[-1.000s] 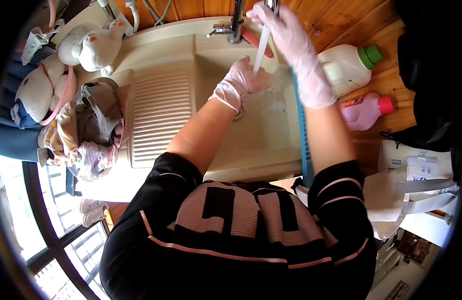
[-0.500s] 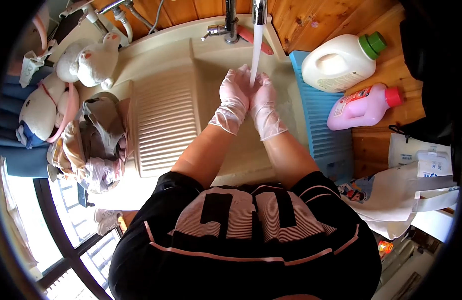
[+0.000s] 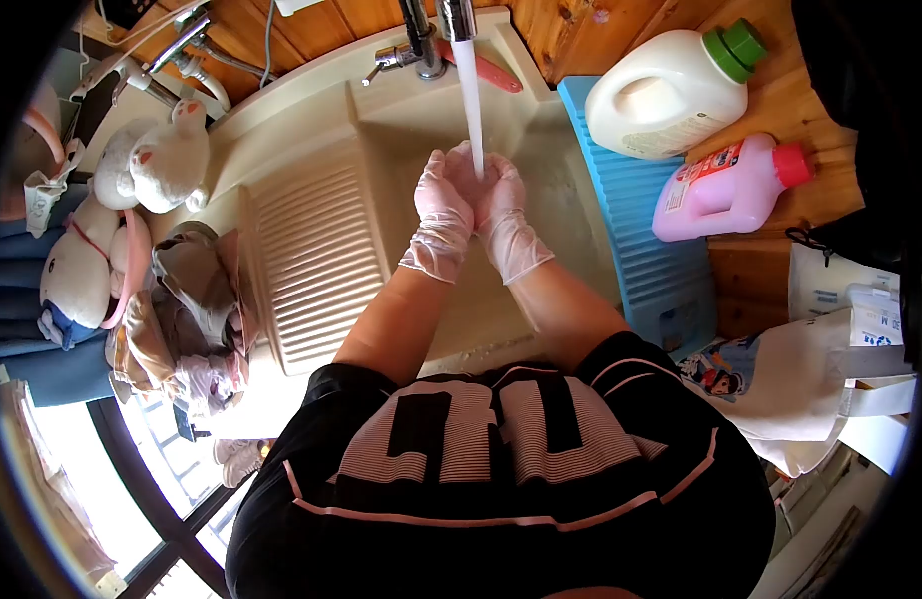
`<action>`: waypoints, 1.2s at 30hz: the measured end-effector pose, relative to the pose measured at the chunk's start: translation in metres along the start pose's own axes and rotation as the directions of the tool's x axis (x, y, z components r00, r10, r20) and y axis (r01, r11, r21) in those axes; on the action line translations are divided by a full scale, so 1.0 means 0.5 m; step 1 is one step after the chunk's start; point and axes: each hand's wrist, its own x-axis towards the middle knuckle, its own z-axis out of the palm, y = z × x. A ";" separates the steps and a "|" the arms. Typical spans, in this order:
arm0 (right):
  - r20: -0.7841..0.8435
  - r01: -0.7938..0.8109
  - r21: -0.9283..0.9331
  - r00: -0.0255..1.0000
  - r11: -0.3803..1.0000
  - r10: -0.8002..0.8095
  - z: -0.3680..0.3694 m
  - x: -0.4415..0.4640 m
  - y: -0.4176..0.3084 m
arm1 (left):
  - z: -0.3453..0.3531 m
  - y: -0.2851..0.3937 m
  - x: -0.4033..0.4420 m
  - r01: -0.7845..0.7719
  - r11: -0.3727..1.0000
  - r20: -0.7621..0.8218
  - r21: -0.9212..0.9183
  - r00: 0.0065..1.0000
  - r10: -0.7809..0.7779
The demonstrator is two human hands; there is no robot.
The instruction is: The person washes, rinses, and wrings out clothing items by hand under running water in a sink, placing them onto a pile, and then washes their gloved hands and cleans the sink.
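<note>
Both my hands wear thin, whitish gloves and are held side by side over the sink basin [image 3: 556,235], under the tap [image 3: 457,20]. A stream of water [image 3: 470,100] falls from the spout into the cupped palms. My left hand [image 3: 444,203] is open, palm up, its inner edge against the other hand. My right hand [image 3: 503,205] is open in the same way, with fingers slightly curled. Water glistens between the palms, and I make out no solid object there. The glove cuffs are wrinkled at both wrists.
A ribbed washboard [image 3: 316,260] is moulded into the sink's left side. At right lie a blue washboard [image 3: 636,230], a white bottle [image 3: 666,95] and a pink bottle [image 3: 725,188]. Clothes [image 3: 192,290] and plush toys [image 3: 167,160] are at left. A red-handled tool [image 3: 491,72] rests behind the tap.
The view has tilted and shifted a little, so the sink sits differently in the frame. My hands stay cupped together under the stream, with the palms now slightly more spread.
</note>
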 end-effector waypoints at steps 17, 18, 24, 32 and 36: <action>-0.429 0.118 -0.290 0.871 0.950 -0.239 -0.124 -0.203 -0.156 | -0.078 -0.279 0.023 0.168 0.654 0.129 0.738 0.915 -0.381; -0.465 0.083 -0.328 0.853 0.941 -0.238 -0.132 -0.187 -0.141 | -0.089 -0.264 0.026 0.224 0.700 0.096 0.678 0.917 -0.386; -0.539 0.151 -0.291 0.790 0.945 -0.292 -0.110 -0.047 -0.050 | -0.100 -0.139 0.060 0.181 0.977 -0.105 0.110 0.980 -0.169; -0.149 0.082 -0.105 0.984 0.991 -0.097 -0.050 -0.022 -0.013 | -0.029 -0.042 0.006 0.028 0.964 -0.015 0.263 1.000 -0.024; -0.212 0.106 0.023 0.972 0.994 -0.099 -0.085 -0.006 -0.014 | -0.087 -0.079 0.077 -0.043 0.851 -0.030 0.524 0.997 0.069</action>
